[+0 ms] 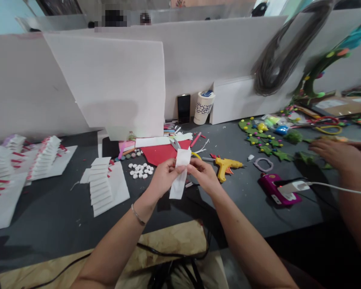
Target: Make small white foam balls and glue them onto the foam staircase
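Observation:
Both of my hands hold one white strip (178, 188), which looks like paper or thin fabric, upright over the dark table. My left hand (164, 176) pinches its left edge near the middle. From the other side, my right hand (204, 176) pinches it with thumb and fingertips close to the left thumb. Behind the strip lie a red sheet (155, 153) and scissors (175, 143), partly hidden. A yellow glue gun (225, 166) rests just right of my right hand. Small white round pieces (140, 171) lie left of my left hand, beside a stack of folded white strips (100, 186).
A purple power strip (278, 190) with plugs and cables sits at right. Nearby is a co-worker's hand (333, 154) among green felt pieces (264, 144). A paper cup (203, 108) and phone (183, 108) stand against the partition. More white stacks (45, 160) fill the left side.

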`<state>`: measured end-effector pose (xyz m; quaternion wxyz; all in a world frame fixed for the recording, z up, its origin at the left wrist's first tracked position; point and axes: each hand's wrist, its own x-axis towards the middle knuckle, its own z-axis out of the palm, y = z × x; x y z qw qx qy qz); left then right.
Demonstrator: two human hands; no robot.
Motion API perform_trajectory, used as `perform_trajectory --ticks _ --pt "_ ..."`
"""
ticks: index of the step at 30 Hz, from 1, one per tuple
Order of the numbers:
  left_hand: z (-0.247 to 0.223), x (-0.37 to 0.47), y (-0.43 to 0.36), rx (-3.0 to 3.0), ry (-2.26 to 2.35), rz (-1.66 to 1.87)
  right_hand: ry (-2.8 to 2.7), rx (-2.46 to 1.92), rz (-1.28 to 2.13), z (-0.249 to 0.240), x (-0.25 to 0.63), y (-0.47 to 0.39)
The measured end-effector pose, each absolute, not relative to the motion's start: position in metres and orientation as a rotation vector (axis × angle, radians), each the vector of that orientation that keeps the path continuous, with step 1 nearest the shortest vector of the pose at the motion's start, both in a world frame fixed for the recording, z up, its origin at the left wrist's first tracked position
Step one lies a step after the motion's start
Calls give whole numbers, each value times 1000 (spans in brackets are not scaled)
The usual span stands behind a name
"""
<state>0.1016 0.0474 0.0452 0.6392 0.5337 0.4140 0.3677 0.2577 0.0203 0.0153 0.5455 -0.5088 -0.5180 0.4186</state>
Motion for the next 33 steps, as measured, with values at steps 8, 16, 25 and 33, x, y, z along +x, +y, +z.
perform_trajectory --ticks 8,16,25,33 --pt "38 111 41 1224 984 582 -1011 -1212 980 12 253 21" --pt "44 97 42 1346 872 143 -707 -1147 828 20 270 28" --pt "50 87 62 1511 1035 830 -702 -1080 854 15 263 28" --pt "42 101 51 1451 990 551 -746 -1062 896 12 252 24"
